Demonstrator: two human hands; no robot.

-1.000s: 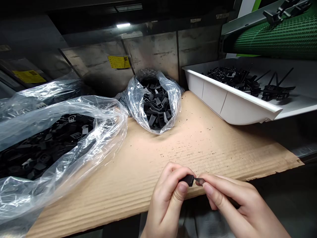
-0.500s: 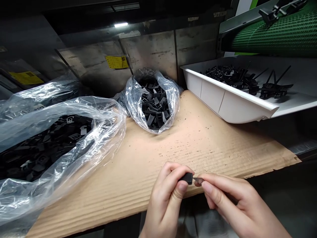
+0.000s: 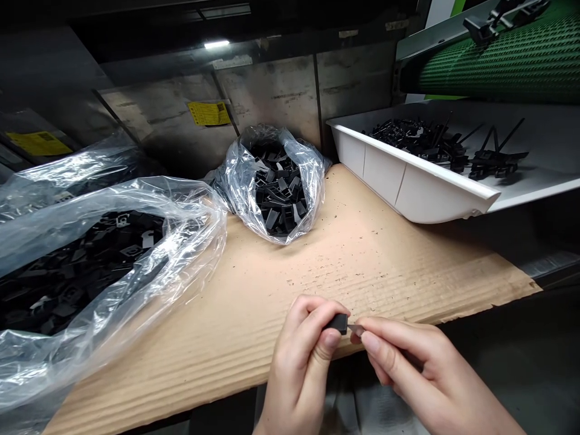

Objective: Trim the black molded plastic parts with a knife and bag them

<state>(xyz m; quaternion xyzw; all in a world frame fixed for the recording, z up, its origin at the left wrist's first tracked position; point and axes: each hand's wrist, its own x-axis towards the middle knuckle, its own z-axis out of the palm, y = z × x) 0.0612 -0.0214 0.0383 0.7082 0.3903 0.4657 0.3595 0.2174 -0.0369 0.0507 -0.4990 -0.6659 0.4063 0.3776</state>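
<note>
My left hand pinches a small black plastic part between thumb and forefinger, over the near edge of the cardboard sheet. My right hand is closed in a pinch on a thin grey metal piece whose tip touches the part's right end. Both hands meet at the bottom centre of the view.
A large clear bag of black parts lies at left. A smaller open bag of similar parts stands at the back centre. A white tray with black parts sits at right under a green conveyor belt. Metal panels close the back.
Both hands have held the same pinch on the part and the metal piece. The view has drifted slightly right, so everything sits a little further left.
</note>
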